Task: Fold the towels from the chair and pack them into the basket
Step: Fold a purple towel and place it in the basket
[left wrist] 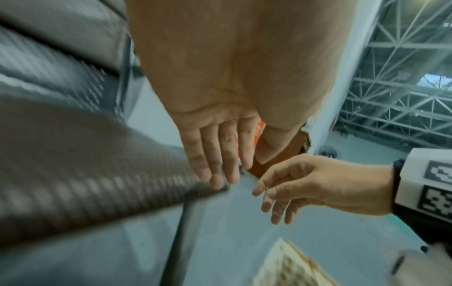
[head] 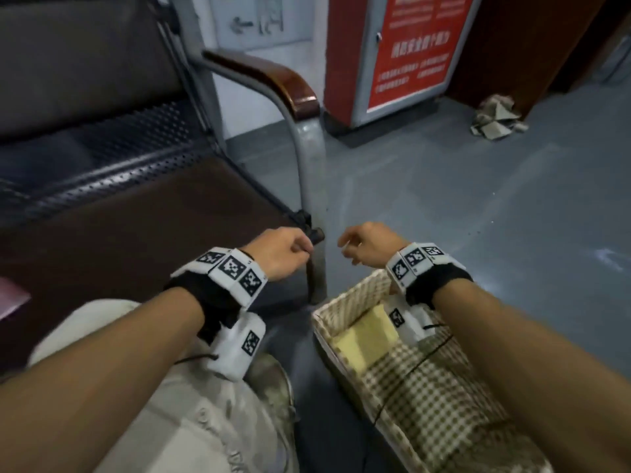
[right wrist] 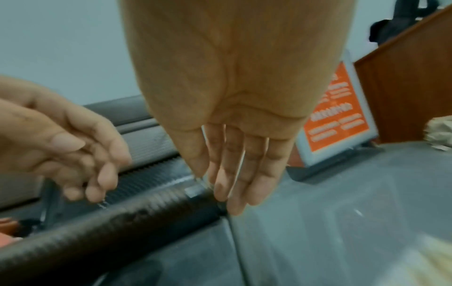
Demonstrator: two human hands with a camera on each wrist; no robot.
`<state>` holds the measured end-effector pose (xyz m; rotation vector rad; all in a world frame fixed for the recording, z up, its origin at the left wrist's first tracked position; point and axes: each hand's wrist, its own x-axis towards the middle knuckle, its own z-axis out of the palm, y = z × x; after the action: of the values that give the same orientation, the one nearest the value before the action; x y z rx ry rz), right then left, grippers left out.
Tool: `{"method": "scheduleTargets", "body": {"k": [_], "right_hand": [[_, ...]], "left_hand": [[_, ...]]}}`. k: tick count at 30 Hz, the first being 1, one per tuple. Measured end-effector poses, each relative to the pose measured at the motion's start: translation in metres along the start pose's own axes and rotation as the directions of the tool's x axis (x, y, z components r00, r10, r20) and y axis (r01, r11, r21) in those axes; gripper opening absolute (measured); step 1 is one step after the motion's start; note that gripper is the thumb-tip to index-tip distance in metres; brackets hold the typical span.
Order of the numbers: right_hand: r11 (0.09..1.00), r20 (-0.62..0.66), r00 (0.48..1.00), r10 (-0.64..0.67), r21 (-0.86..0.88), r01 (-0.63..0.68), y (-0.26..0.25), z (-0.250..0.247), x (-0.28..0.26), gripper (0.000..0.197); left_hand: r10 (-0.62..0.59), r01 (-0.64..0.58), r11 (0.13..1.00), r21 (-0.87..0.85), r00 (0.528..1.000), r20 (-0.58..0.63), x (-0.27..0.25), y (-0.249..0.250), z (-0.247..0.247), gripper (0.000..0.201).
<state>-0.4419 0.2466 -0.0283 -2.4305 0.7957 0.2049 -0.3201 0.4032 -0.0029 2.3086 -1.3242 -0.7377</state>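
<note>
Left hand: your left hand (head: 285, 252) hung over the front right corner of the chair (head: 136, 213) seat, fingers loosely bent and gripping nothing as far as I could tell from the wrist views.
Right hand: your right hand (head: 367, 245) was just beside the left, over the floor (head: 478, 206) past the far end of the basket (head: 355, 291). Fingers were relaxed and spread a bit, nothing in them either.
Hands together: close but not touching, with the chair's grey leg (head: 312, 186) showing between them.
Towels: the only one I could make out was a folded yellow towel (head: 367, 336), lying flat in the basket's near-left part, below your right wrist. The seat ahead of your left hand looked bare; something pinkish (head: 10, 298) sat way off to the left of your left forearm, too cut off to call.
Basket: checked lining, on the floor right under your right forearm.
Step in hand: my guess was you were between towels, reaching back for the next one or finishing up.
Doing it well: if there was another, I'd have pinched two corners, one per hand, shaken it flat over the seat, and folded to the yellow one's footprint so it stacked square.
Watch out: the view was blurry, so I'd have checked that left side first.
</note>
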Motion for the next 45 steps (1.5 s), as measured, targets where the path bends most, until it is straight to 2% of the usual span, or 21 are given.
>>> {"method": "scheduleTargets", "body": {"k": [4, 7, 10, 15, 20, 22, 24, 26, 27, 29, 31, 34, 37, 41, 43, 45], "right_hand": [[0.954, -0.044, 0.971, -0.235, -0.203, 0.221, -0.104, -0.036, 0.008, 0.020], [0.878, -0.024, 0.922, -0.386, -0.317, 0.359, -0.188, -0.053, 0.016, 0.020], [0.791, 0.037, 0.867, -0.497, -0.391, 0.470, -0.276, -0.047, 0.022, 0.020], [0.667, 0.215, 0.766, -0.606, -0.387, 0.636, -0.397, 0.008, 0.031, 0.019], [0.573, 0.336, 0.658, -0.674, -0.324, 0.753, -0.472, 0.095, 0.042, 0.019], [0.539, 0.363, 0.609, -0.705, -0.282, 0.793, -0.493, 0.129, 0.050, 0.020], [0.521, 0.404, 0.566, -0.719, -0.225, 0.823, -0.511, 0.160, 0.056, 0.021], [0.525, 0.423, 0.540, -0.728, -0.163, 0.835, -0.528, 0.188, 0.060, 0.021], [0.533, 0.418, 0.532, -0.737, -0.127, 0.837, -0.535, 0.201, 0.061, 0.021], [0.570, 0.406, 0.529, -0.745, -0.026, 0.822, -0.546, 0.225, 0.061, 0.023], [0.614, 0.422, 0.536, -0.731, 0.067, 0.786, -0.554, 0.244, 0.059, 0.030], [0.617, 0.415, 0.536, -0.735, 0.081, 0.783, -0.558, 0.262, 0.055, 0.034], [0.621, 0.347, 0.540, -0.767, 0.186, 0.762, -0.556, 0.265, 0.050, 0.015], [0.656, 0.236, 0.618, -0.750, 0.381, 0.652, -0.541, 0.244, 0.044, 0.025], [0.626, 0.171, 0.638, -0.751, 0.491, 0.606, -0.525, 0.225, 0.041, 0.016], [0.579, 0.153, 0.615, -0.774, 0.565, 0.588, -0.504, 0.202, 0.038, 0.015]], "left_hand": [[-0.033, 0.010, 0.995, -0.101, 0.973, -0.230, -0.050, -0.023, -0.093, 0.011], [-0.076, 0.011, 0.985, -0.173, 0.925, -0.373, -0.093, -0.051, -0.154, 0.009], [-0.159, 0.062, 0.975, -0.214, 0.866, -0.473, -0.147, -0.103, -0.196, 0.009], [-0.334, 0.246, 0.942, -0.230, 0.769, -0.545, -0.231, -0.207, -0.209, 0.009], [-0.488, 0.447, 0.869, -0.214, 0.699, -0.523, -0.293, -0.300, -0.195, 0.016], [-0.527, 0.538, 0.829, -0.153, 0.658, -0.538, -0.313, -0.331, -0.195, 0.024], [-0.563, 0.635, 0.766, -0.103, 0.583, -0.586, -0.328, -0.360, -0.193, 0.034], [-0.598, 0.693, 0.710, -0.127, 0.497, -0.628, -0.340, -0.383, -0.189, 0.046], [-0.610, 0.704, 0.697, -0.134, 0.484, -0.627, -0.343, -0.392, -0.188, 0.052], [-0.622, 0.710, 0.694, -0.118, 0.508, -0.596, -0.347, -0.405, -0.187, 0.060], [-0.613, 0.702, 0.703, -0.109, 0.522, -0.593, -0.348, -0.411, -0.192, 0.052], [-0.599, 0.676, 0.718, -0.164, 0.481, -0.640, -0.347, -0.411, -0.196, 0.021], [-0.580, 0.624, 0.749, -0.224, 0.453, -0.677, -0.338, -0.399, -0.198, 0.012], [-0.530, 0.395, 0.836, -0.382, 0.399, -0.748, -0.328, -0.374, -0.200, 0.006], [-0.513, 0.279, 0.858, -0.432, 0.415, -0.751, -0.323, -0.360, -0.198, 0.007], [-0.497, 0.183, 0.863, -0.470, 0.472, -0.728, -0.315, -0.342, -0.196, 0.010]]}}
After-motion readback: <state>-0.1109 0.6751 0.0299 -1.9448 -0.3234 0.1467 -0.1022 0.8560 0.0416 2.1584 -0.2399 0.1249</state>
